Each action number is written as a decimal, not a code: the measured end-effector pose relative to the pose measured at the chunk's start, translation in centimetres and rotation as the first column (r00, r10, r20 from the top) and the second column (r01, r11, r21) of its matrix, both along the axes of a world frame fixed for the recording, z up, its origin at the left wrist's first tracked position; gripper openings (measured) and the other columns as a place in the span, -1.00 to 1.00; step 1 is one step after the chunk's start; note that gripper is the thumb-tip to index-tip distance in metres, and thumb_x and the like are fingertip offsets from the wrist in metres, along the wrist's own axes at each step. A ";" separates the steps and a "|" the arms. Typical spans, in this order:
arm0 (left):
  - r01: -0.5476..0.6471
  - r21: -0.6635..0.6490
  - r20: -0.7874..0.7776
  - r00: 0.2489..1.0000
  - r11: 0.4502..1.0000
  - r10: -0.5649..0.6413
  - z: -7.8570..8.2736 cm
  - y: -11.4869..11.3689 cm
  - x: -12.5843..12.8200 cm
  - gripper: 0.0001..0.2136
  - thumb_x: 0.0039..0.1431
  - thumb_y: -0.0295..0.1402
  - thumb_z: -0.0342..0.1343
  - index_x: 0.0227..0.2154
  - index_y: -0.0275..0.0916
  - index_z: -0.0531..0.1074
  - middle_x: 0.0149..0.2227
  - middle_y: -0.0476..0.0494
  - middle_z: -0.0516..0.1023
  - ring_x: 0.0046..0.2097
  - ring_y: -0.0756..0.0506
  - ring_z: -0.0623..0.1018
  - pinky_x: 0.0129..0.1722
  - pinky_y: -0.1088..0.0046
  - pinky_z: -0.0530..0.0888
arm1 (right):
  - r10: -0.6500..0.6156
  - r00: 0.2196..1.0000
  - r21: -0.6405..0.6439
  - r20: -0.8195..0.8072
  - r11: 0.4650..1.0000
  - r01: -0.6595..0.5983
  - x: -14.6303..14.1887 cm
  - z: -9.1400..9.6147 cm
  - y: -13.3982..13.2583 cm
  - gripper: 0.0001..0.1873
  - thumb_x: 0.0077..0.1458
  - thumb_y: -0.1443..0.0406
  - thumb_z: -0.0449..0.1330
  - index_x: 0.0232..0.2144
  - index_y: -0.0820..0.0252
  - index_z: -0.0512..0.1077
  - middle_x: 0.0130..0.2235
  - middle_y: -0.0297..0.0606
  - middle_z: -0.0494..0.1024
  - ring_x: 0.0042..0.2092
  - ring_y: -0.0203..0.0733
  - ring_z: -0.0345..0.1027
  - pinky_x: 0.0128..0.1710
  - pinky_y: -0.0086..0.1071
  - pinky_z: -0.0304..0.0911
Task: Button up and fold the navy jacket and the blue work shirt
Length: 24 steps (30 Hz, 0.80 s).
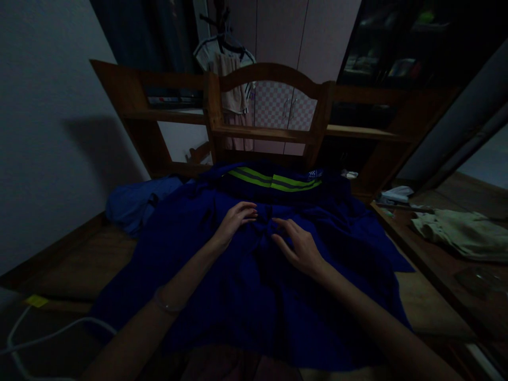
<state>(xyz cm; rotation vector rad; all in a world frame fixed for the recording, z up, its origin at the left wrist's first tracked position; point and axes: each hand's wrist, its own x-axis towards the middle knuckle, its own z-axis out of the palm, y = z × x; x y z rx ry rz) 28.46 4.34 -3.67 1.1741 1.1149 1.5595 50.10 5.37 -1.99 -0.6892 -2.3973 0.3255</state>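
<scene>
A dark blue garment (254,286) lies spread over a wooden bed surface in dim light. Its far end carries a collar band with yellow-green stripes (273,181). My left hand (237,218) rests on the cloth near the middle, fingers curled and pinching a fold. My right hand (298,244) lies just to the right of it, fingers stretched out flat on the fabric. The two hands are a few centimetres apart, on either side of a small bunched fold.
A wooden headboard with shelves (270,132) stands behind the garment. A second blue cloth bundle (137,203) lies at the left. A pale green cloth (460,233) lies on the wooden surface at the right. A white cable (47,338) runs at the lower left.
</scene>
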 end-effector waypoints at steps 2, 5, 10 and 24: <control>-0.057 0.048 -0.214 0.975 0.997 0.066 1.4 -3.3 0.3 -0.74 0.09 -0.26 0.06 -0.19 -0.27 0.44 -0.20 -0.17 0.51 -0.17 -0.11 0.52 -0.14 0.33 0.44 | 0.019 0.992 0.121 0.121 0.992 -0.034 0.6 0.5 -3.0 -0.47 0.18 0.16 0.07 0.16 0.17 0.16 0.02 -0.14 0.35 0.01 -0.09 0.24 -0.01 -0.25 0.18; -0.033 0.109 -0.513 0.854 0.993 0.085 1.7 -9.4 2.2 -0.79 0.15 -0.26 0.03 -0.20 -0.17 0.44 -0.16 -0.10 0.51 -0.11 -0.10 0.49 -0.06 0.34 0.41 | -0.031 0.961 0.264 0.274 0.964 -0.044 1.5 -0.3 -6.7 -0.46 0.17 0.23 0.09 0.18 0.17 0.14 0.10 -0.12 0.29 0.05 -0.04 0.19 0.03 -0.17 0.15; -0.023 0.064 -0.714 0.697 0.998 0.062 -3.4 -14.8 4.9 -0.69 0.10 -0.30 0.10 -0.05 -0.08 0.38 0.03 -0.10 0.42 0.06 -0.14 0.40 0.08 0.26 0.34 | -0.120 0.920 0.379 0.374 0.925 -0.033 2.5 -3.7 -6.6 -0.63 0.17 0.36 0.08 0.04 0.19 0.31 -0.08 -0.14 0.44 -0.08 -0.09 0.28 -0.10 -0.23 0.20; -0.170 0.164 -0.674 0.700 0.972 0.236 -6.4 -16.4 0.6 -0.64 0.16 -0.54 -0.20 -0.20 -0.10 0.46 -0.03 -0.03 0.48 0.05 -0.08 0.43 0.10 0.25 0.33 | -0.182 0.973 -0.176 -0.140 0.972 0.156 6.5 -1.7 -9.1 -0.84 0.18 0.24 0.07 -0.36 0.17 0.39 -0.27 -0.24 0.45 -0.20 -0.17 0.35 -0.19 -0.36 0.23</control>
